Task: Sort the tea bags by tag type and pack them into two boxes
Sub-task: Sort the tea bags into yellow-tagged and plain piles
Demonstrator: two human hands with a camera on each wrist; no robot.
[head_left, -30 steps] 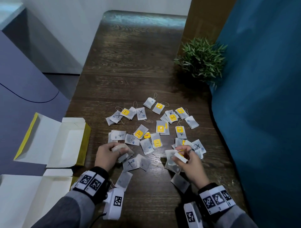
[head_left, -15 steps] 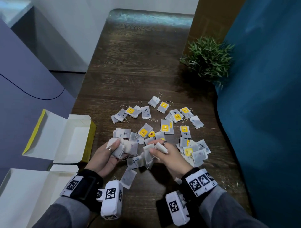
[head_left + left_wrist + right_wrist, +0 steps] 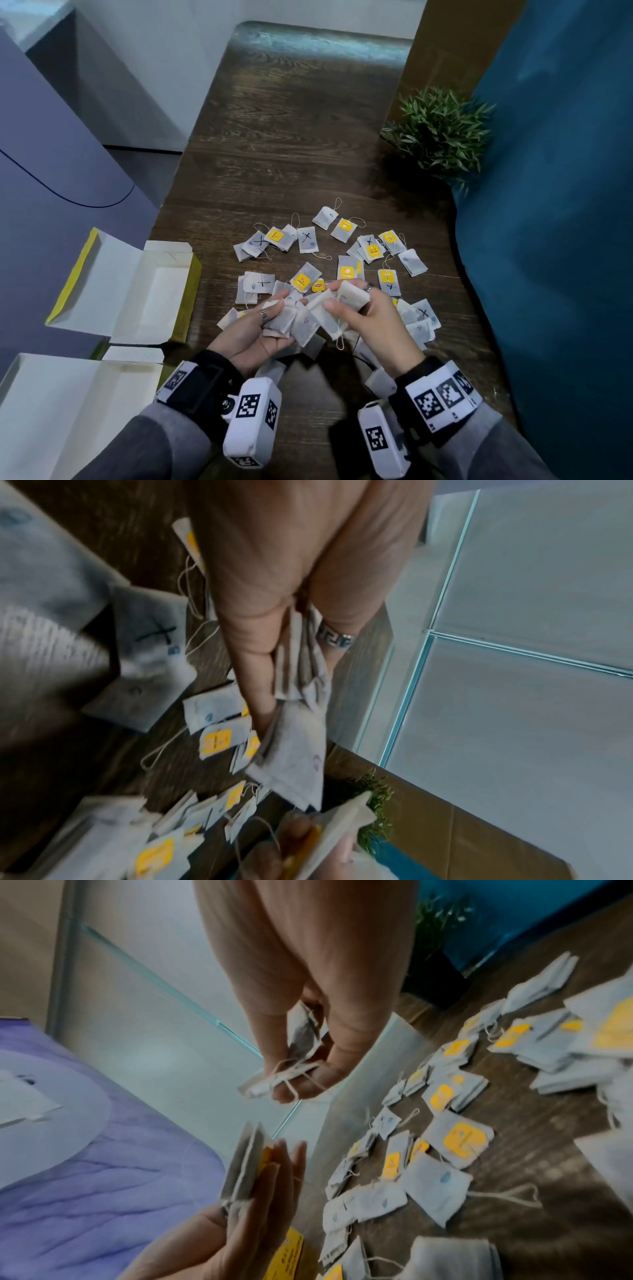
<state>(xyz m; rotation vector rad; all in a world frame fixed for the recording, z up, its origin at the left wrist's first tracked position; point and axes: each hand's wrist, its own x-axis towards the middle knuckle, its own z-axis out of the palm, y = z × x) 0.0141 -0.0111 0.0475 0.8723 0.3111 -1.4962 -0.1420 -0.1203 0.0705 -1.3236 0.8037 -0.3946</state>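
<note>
Hands sorting paper tea bags over a dark, wood-grained table point(image 3: 291, 137).

Two cardboard boxes are sitting left of the left hand point(image 3: 255, 337), lids thrown back: the upper box point(image 3: 161, 294), white inside with yellow outer walls, and the nearer box point(image 3: 61, 411), also white inside; no bag is showing in either. Beyond both hands, scattered tea bags point(image 3: 346, 246) are lying flat, small soft grey rectangles with looped strings, some carrying square yellow tags, others inked crosses. The left hand, palm up, is cradling a fanned stack of bags point(image 3: 291, 320) against its curled fingers. The right hand point(image 3: 368, 317), just beside it, is pinching one folded tea bag point(image 3: 352, 294) between thumb and fingertips, string dangling.
</note>
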